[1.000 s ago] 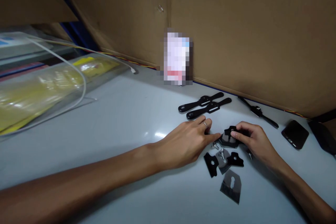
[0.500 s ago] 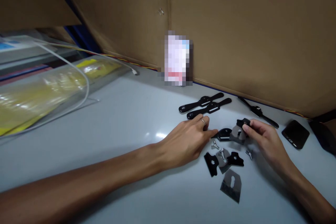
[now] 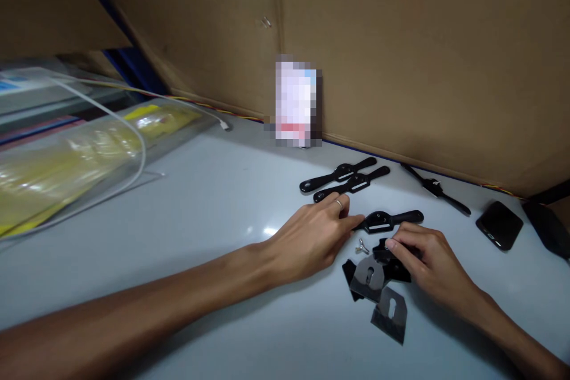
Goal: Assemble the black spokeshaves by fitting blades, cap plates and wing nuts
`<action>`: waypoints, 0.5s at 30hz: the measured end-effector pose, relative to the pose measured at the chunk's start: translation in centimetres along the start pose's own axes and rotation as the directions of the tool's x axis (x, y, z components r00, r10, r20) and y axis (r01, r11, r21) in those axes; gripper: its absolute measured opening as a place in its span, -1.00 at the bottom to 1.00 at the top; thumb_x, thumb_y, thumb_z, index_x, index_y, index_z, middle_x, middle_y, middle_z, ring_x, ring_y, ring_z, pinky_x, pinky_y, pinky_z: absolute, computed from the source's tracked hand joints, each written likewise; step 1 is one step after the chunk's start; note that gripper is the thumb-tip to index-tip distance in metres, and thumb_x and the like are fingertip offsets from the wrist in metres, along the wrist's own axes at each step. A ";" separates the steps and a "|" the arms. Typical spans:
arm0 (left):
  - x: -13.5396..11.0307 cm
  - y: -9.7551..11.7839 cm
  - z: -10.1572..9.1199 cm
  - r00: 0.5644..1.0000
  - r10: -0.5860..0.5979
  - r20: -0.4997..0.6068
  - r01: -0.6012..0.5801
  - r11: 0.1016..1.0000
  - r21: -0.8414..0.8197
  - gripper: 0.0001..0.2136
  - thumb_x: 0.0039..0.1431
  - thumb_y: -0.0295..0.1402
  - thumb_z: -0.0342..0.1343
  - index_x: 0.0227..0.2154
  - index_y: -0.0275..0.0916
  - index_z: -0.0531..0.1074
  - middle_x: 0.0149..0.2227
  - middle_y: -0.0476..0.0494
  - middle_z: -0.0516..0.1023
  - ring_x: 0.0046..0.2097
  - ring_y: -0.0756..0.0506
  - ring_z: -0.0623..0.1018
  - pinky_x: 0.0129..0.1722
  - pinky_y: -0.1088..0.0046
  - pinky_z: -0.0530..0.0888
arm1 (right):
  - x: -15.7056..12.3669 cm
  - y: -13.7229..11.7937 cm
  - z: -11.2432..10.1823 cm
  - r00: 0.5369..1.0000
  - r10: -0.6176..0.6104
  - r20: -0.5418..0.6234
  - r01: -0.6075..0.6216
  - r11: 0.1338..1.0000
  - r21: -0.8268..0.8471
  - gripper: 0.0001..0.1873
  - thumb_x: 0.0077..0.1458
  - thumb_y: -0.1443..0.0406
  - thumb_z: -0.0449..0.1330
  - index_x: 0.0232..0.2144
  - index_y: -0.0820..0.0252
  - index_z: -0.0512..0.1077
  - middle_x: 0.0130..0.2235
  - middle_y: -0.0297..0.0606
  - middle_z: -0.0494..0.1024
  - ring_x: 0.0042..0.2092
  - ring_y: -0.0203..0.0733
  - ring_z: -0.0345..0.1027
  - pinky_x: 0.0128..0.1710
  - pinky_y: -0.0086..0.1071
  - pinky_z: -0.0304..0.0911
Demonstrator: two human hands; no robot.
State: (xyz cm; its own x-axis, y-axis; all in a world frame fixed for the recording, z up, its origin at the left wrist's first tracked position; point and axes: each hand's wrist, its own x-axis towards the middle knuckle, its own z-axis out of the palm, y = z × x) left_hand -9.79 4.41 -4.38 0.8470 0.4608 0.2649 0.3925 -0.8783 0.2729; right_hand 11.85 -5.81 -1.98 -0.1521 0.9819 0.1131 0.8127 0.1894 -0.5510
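Left hand (image 3: 318,228): palm down, partly closed, fingers bent and one extended to touch the left end of a black tool body (image 3: 383,219). Whether that end is gripped or only pressed cannot be told; the hand covers it. The body lies on the tabletop (image 3: 214,190), its right handle reaching just above the right hand (image 3: 425,252).

Right hand: thumb and index finger closed in a pinch on a small black plate (image 3: 380,250), at the upper edge of a cluster of loose parts. Remaining fingers are curled behind and largely hidden.

Below the held plate, a grey slotted blade (image 3: 363,279) overlaps a dark plate (image 3: 348,273); contact between blade and held plate cannot be confirmed. A second dark plate (image 3: 402,272) sits under the right hand's thumb side, a second slotted blade (image 3: 390,323) lies lower, and a wing screw (image 3: 362,247) stands between the hands.

Edges and room: the tabletop's rear edge meets a cardboard wall (image 3: 423,71). Two matching tool bodies lie beyond the left hand, the nearer (image 3: 367,179) close to its knuckles. Rightward, a black device (image 3: 499,225) limits travel. The widest room extends from the left forearm (image 3: 178,291) to the plastic packaging (image 3: 89,160).
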 end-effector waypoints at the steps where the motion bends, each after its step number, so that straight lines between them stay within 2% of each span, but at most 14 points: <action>1: -0.1 -0.1 0.0 1.000 0.004 -0.006 -0.004 1.000 -0.002 -0.67 0.27 -0.53 0.00 0.03 -0.22 0.50 -0.18 -0.20 0.42 -0.17 -0.14 0.45 -0.41 0.44 0.41 | 0.0 0.1 -0.3 1.000 0.001 0.021 0.000 0.999 -0.054 -0.57 0.36 0.25 0.05 -0.60 0.14 0.28 -0.51 -0.36 0.33 -0.46 -0.28 0.20 -0.44 -0.34 0.08; 3: -0.2 -0.2 0.1 1.000 0.011 -0.013 -0.011 1.000 -0.010 -0.67 0.29 -0.51 -0.02 0.04 -0.21 0.50 -0.19 -0.20 0.42 -0.17 -0.14 0.46 -0.40 0.42 0.43 | 0.0 0.5 -0.8 0.999 0.016 0.037 -0.011 0.988 -0.155 -0.56 0.36 0.23 0.05 -0.59 0.15 0.32 -0.51 -0.34 0.36 -0.45 -0.26 0.23 -0.44 -0.33 0.08; 5: -0.3 -0.3 0.2 1.000 0.010 -0.026 -0.011 1.000 -0.026 -0.68 0.34 -0.46 -0.04 0.07 -0.21 0.48 -0.19 -0.20 0.41 -0.17 -0.15 0.46 -0.39 0.39 0.45 | 0.2 1.5 -1.7 1.000 0.028 -0.006 -0.029 0.969 -0.245 -0.55 0.37 0.18 0.04 -0.57 0.14 0.38 -0.48 -0.31 0.41 -0.43 -0.22 0.28 -0.41 -0.31 0.10; 8: -0.4 -0.4 0.4 0.999 0.012 -0.049 -0.014 0.999 -0.046 -0.68 0.42 -0.34 -0.08 0.10 -0.21 0.45 -0.18 -0.21 0.41 -0.15 -0.18 0.47 -0.37 0.34 0.49 | 0.6 4.7 -3.6 0.978 0.047 -0.201 -0.126 0.907 -0.401 -0.62 0.38 0.20 0.00 -0.39 0.15 0.51 -0.34 -0.21 0.54 -0.32 -0.13 0.40 -0.30 -0.26 0.22; 10: -0.5 -0.5 0.5 0.998 0.023 -0.051 -0.026 0.998 -0.049 -0.67 0.43 -0.34 -0.11 0.11 -0.23 0.45 -0.18 -0.21 0.40 -0.16 -0.19 0.47 -0.36 0.30 0.50 | 0.8 7.3 -5.0 0.926 0.109 -0.360 -0.291 0.814 -0.502 -0.70 0.34 0.25 0.01 -0.18 0.15 0.56 -0.14 -0.16 0.60 -0.25 -0.08 0.46 -0.25 -0.23 0.27; 12: -0.5 -0.6 0.6 0.998 0.034 -0.048 -0.036 0.998 -0.050 -0.66 0.41 -0.37 -0.12 0.11 -0.24 0.44 -0.19 -0.21 0.40 -0.17 -0.19 0.47 -0.36 0.27 0.52 | 0.9 9.6 -6.0 0.898 0.150 -0.415 -0.368 0.771 -0.519 -0.67 0.30 0.30 0.02 -0.07 0.20 0.56 -0.03 -0.06 0.59 -0.23 -0.02 0.49 -0.26 -0.19 0.29; 15: -0.6 -0.7 0.7 0.998 0.025 -0.060 -0.029 0.998 -0.060 -0.67 0.41 -0.36 -0.11 0.11 -0.25 0.43 -0.17 -0.22 0.41 -0.17 -0.19 0.48 -0.34 0.26 0.54 | 1.1 11.1 -6.6 0.884 0.166 -0.437 -0.396 0.763 -0.511 -0.67 0.24 0.30 0.07 -0.06 0.20 0.58 -0.02 -0.01 0.59 -0.25 -0.01 0.51 -0.27 -0.17 0.32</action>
State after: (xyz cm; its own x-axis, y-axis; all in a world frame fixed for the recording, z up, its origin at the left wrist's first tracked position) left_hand -10.32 4.66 -5.40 0.8335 0.4453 0.3272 0.3456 -0.8821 0.3201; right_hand 24.44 -2.70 -2.56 0.2459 0.8959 0.3701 0.9678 -0.2482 -0.0423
